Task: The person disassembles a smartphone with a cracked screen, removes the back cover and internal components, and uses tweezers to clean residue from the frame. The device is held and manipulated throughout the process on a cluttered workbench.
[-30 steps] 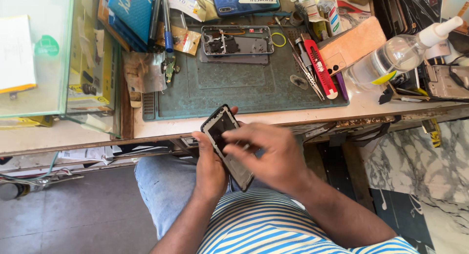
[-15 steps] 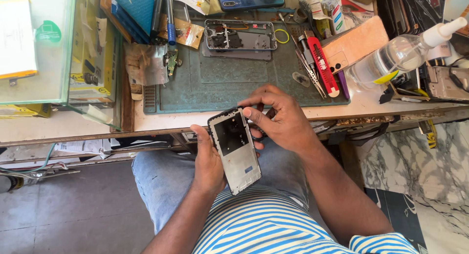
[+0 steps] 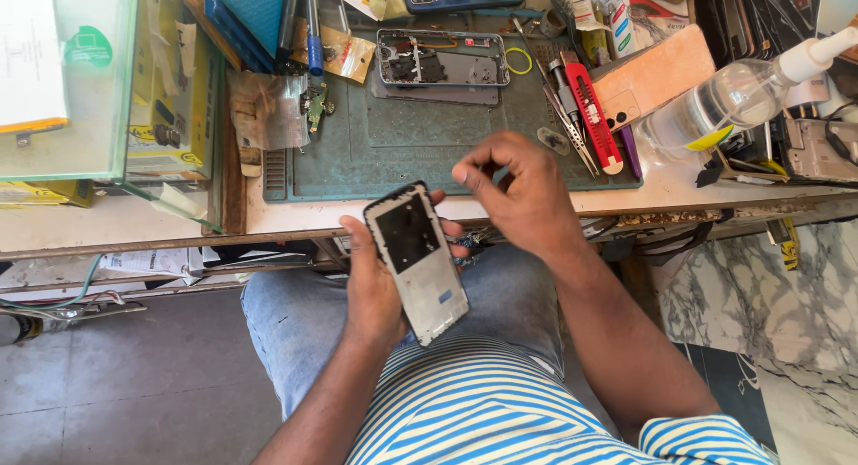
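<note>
The workbench (image 3: 626,192) spans the view beyond both hands, its edge just past the held part. On it, directly ahead of the grip, lies a green work mat (image 3: 402,152); at the mat's far side rests an opened phone chassis (image 3: 440,67) with its inner parts showing. Far to the right of the grip a clear spray bottle (image 3: 733,94) lies tilted, and between it and the mat sit a peach-coloured phone back cover (image 3: 657,71) and a red utility knife (image 3: 594,116), with tweezers (image 3: 572,139) just beside the knife.

The left hand (image 3: 371,286) holds a phone frame (image 3: 416,259) over the lap, palm under it and fingers wrapped round its edges, the flat inner face turned up and the frame slanting from upper left to lower right. The right hand (image 3: 523,197) hovers just above and to the right of the frame, off it, thumb and forefinger pressed together at the tips; whether anything sits in that pinch cannot be told.
</note>
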